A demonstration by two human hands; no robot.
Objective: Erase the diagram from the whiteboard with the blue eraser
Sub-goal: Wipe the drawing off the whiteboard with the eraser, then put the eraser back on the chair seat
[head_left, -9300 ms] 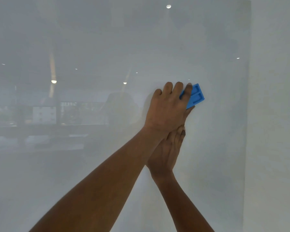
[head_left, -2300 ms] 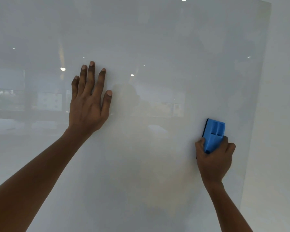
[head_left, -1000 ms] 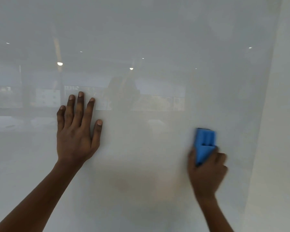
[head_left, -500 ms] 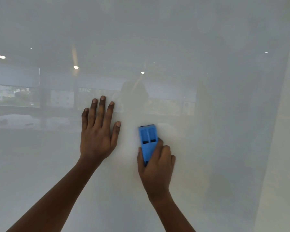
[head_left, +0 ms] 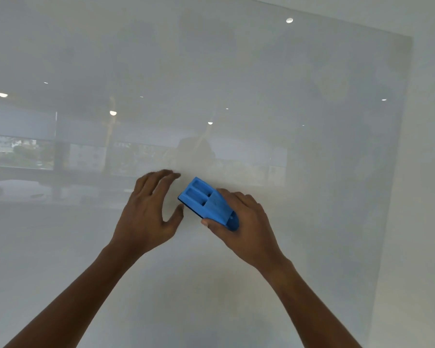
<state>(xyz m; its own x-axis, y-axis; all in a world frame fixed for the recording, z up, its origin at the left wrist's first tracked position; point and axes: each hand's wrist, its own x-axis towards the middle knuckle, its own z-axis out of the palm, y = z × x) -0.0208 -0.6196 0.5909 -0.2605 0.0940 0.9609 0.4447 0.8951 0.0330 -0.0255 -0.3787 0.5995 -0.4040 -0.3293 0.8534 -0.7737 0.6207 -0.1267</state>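
Observation:
A glossy whiteboard (head_left: 299, 84) fills the view, and I see no drawn marks on it, only room reflections. My right hand (head_left: 244, 227) grips the blue eraser (head_left: 206, 203) near the board's middle, tilted so its far end points up and left. The eraser's dark pad edge faces down and left. My left hand (head_left: 148, 212) is just left of the eraser, fingers curved and apart, thumb close to the eraser's near corner, holding nothing. Whether the eraser touches the board I cannot tell.
The whiteboard's right edge (head_left: 402, 156) runs down beside a plain white wall (head_left: 427, 197). Ceiling lights and windows show as reflections (head_left: 20, 151) in the board's left half.
My right hand has turned the eraser from upright to slanted up-left. My left hand has come off its flat press on the board and now curls beside the eraser.

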